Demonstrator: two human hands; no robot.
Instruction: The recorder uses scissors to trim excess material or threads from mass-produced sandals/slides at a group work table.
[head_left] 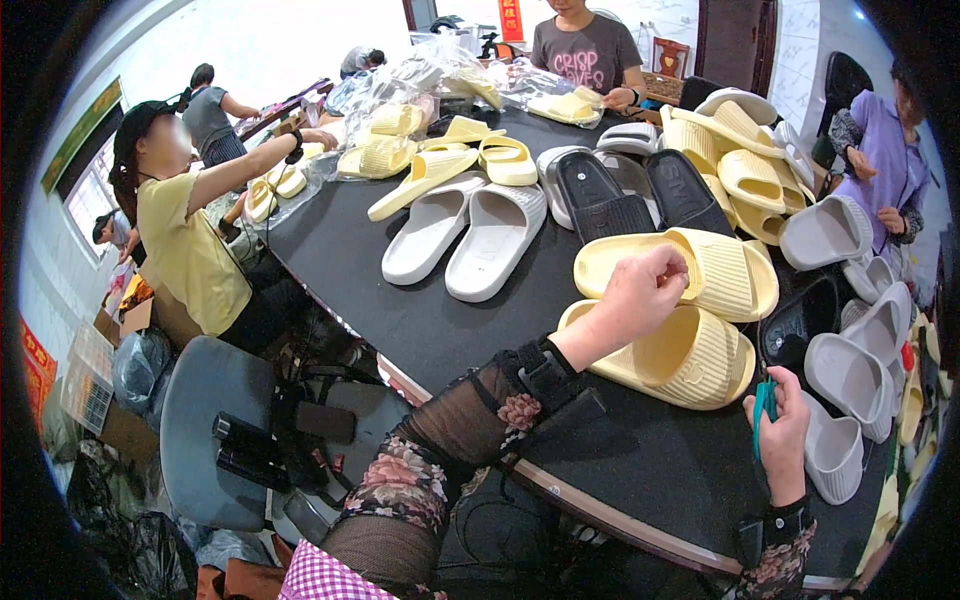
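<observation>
My left hand (640,295) reaches over the black table (400,310) with its fingers pinched at the strap of a pale yellow slide sandal (735,275). A second yellow sandal (690,360) lies just below it, under my wrist. My right hand (782,430) hovers at the table's right side, closed around a small teal tool (764,405) that sticks up from the fist. Grey sandals (850,375) lie right beside that hand.
A white pair (465,235), a black pair (640,195) and several more yellow sandals (740,160) cover the table. A person in yellow (185,245) sits at the left, another stands at the far end (590,55), one in purple (890,160) at the right. A grey chair (210,420) stands lower left.
</observation>
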